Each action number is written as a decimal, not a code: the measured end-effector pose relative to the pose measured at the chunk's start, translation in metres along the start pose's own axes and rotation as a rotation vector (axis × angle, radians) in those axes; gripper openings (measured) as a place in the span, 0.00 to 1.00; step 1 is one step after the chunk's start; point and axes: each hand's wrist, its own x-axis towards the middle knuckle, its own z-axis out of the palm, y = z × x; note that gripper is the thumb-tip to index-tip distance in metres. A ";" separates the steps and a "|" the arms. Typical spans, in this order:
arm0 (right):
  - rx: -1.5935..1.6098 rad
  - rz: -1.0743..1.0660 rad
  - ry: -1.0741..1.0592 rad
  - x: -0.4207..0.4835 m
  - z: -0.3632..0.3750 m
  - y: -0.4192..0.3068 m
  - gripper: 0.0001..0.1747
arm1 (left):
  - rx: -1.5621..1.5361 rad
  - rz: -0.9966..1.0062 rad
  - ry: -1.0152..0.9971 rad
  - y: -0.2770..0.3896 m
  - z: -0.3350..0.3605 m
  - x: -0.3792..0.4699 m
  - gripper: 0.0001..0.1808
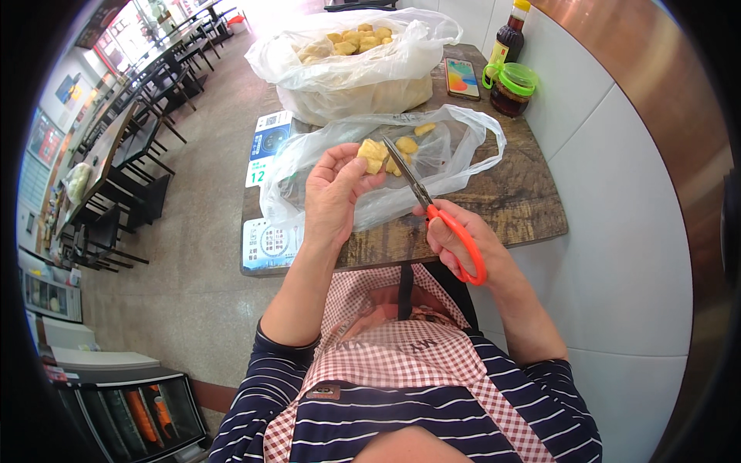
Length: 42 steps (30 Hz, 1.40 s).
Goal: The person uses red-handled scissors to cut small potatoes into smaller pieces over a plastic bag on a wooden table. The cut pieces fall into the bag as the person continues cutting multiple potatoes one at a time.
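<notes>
Between the thumb and fingers of my left hand (338,191) is a yellow fried tofu puff (372,155). My right hand (463,237) grips scissors (457,234) with red-orange handles. Their dark metal blades point up and to the left, with the tips beside the puff's right edge; they look nearly closed. Both hands are above an open, thin white plastic bag (469,168) spread on the wooden table. A few cut yellow pieces (407,144) lie in it. Behind it stands a fuller plastic bag (359,92) with many yellow puffs (362,40) showing at its mouth.
On the worn wooden table (509,214) are a phone (462,78), a sauce bottle (509,37) and a green-lidded jar (512,89) at the back right. Printed stickers (272,246) line its left edge. White tiled wall (613,231) closes the right side; chairs (139,139) stand leftward.
</notes>
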 end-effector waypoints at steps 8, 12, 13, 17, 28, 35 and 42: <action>-0.657 -0.221 0.067 -0.010 -0.002 -0.004 0.44 | -0.060 0.096 0.019 0.008 0.000 0.004 0.10; -0.724 -0.232 0.071 -0.008 -0.001 -0.011 0.51 | 0.075 0.111 -0.037 -0.001 0.003 -0.002 0.09; -0.716 -0.243 0.085 -0.006 -0.001 -0.010 0.50 | 0.127 0.096 -0.071 -0.003 0.002 -0.004 0.09; -0.659 -0.127 0.096 0.002 0.003 -0.020 0.36 | 0.178 0.020 -0.053 -0.002 0.007 -0.006 0.08; -0.791 -0.212 0.280 0.010 -0.026 -0.036 0.29 | 1.460 0.320 -0.185 0.001 -0.019 0.024 0.17; -1.099 -0.394 0.964 0.051 -0.064 -0.042 0.34 | 1.593 0.491 -0.438 -0.002 0.012 0.047 0.21; -0.919 -0.359 0.581 0.111 -0.102 -0.007 0.25 | 1.704 0.333 -0.738 -0.027 0.016 0.078 0.39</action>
